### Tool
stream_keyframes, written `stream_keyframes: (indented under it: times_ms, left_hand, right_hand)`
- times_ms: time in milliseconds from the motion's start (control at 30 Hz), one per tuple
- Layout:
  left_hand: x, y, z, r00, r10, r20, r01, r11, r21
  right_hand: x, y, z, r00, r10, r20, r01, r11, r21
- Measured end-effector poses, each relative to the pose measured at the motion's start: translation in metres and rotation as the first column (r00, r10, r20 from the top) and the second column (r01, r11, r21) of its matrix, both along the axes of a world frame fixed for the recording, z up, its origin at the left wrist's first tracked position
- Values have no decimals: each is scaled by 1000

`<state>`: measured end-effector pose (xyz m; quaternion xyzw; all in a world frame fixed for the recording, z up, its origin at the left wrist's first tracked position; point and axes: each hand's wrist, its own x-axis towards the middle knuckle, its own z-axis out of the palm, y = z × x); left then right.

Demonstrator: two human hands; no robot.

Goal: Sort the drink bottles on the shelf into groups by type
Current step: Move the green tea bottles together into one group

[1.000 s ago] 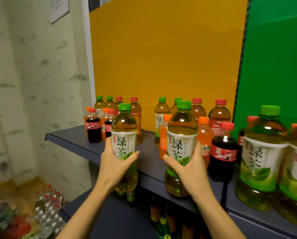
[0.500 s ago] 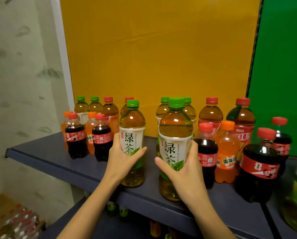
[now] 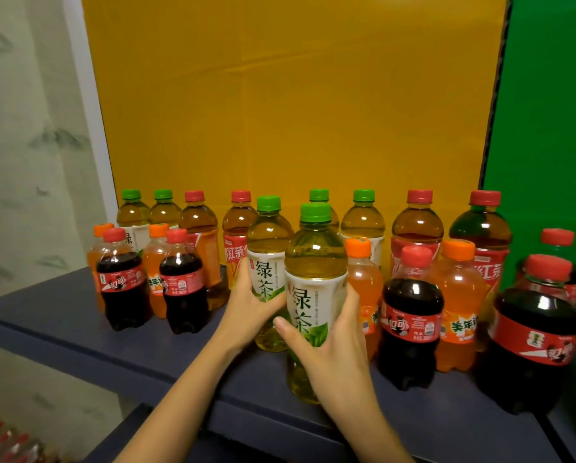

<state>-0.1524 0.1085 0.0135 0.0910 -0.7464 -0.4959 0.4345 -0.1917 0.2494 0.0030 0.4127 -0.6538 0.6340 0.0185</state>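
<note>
Dark blue shelf beneath both grips. Front green tea bottle, upright near the shelf's front edge, clamped in the right grip; second green tea bottle, touching it, clamped in the left grip.

A dark blue shelf carries upright bottles. The left hand grips the left green tea bottle and the right hand the right green tea bottle; whether their bases rest on it cannot be told. Left of the grip stand two small cola bottles, with orange soda bottles just behind. Beyond the grip runs a back row of green-capped tea bottles and red-capped black tea bottles. Right of the grip stand two orange sodas, a small cola and a larger cola.
</note>
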Motion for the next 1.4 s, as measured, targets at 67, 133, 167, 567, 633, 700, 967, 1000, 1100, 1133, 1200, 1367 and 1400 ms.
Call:
stream_keyframes:
  times_ms: [67,133,167,567,633,700,967,1000,1100,1133,1200,1367,1400]
  left_hand:
    - [-1,-5,0,1000,1,13,-1,1000,-22]
    - [-1,-10,-1,999,28,39,-27,999,-40]
    - [0,-12,-2,997,59,51,-56,997,-56]
    - [15,-31,2,954,286,88,-271,950,-153]
    - [17,-35,1,956,282,86,-267,952,-150]
    - [20,-38,1,963,256,81,-245,961,-129]
    - [51,-51,2,993,122,12,-119,986,-112]
    - [57,-54,3,995,101,-5,-101,989,-108]
    - [70,-64,7,998,50,-33,-53,992,-111]
    - [73,-67,6,999,34,-23,-37,992,-120]
    - [76,-70,1,1000,23,10,-21,991,-135]
    - [76,-70,-6,997,46,59,-34,981,-192]
    - [74,-70,-7,997,52,63,-37,974,-223]
  right_hand:
    - [2,-6,0,1000,-17,-15,17,1000,-5]
    - [3,-12,-1,999,-28,-27,28,1000,-9]
    - [3,-15,-2,999,-33,-32,33,999,-10]
    - [6,-51,0,998,-57,-37,57,998,0]
    - [7,-55,0,998,-55,-39,55,998,1]
    - [9,-58,0,997,-54,-46,54,999,0]
    - [28,-66,6,999,-22,40,23,999,-44]
    - [31,-69,6,999,-23,43,25,999,-43]
    - [41,-78,7,998,-53,44,55,998,-38]
    - [44,-82,7,996,-74,49,76,996,-39]
    - [47,-87,6,991,-124,50,126,991,-36]
    - [47,-96,6,969,-246,33,247,969,-8]
    - [47,-97,6,969,-244,39,245,970,-7]
